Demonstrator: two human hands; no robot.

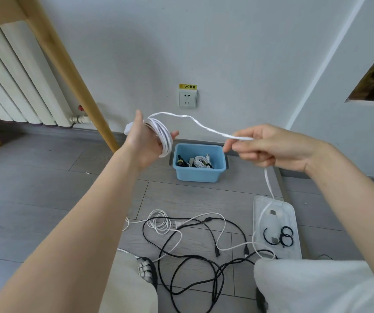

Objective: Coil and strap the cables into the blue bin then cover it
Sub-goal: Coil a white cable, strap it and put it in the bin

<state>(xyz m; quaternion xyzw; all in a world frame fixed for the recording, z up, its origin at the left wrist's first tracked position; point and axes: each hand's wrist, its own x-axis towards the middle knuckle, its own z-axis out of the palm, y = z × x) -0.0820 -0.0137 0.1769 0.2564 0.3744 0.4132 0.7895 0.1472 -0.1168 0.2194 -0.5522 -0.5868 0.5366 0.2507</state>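
My left hand (144, 141) is raised above the floor with a coil of flat white cable (162, 135) wound around its fingers. The same cable arcs right to my right hand (269, 147), which pinches it, then drops to the floor past the clear lid (294, 236). Below and between my hands sits the blue bin (198, 175), open, holding a strapped white coil (200, 161) and dark items. Black straps (282, 237), curled into rings, lie on the lid. Loose black cables (195, 263) and thin white cables (160, 221) sprawl on the floor in front of my knees.
A wall socket (187, 99) with a yellow warning label is above the bin. A wooden table leg (73, 75) slants down at left, in front of a white radiator (12, 75). My sandalled foot (146, 268) and light trousers fill the bottom edge.
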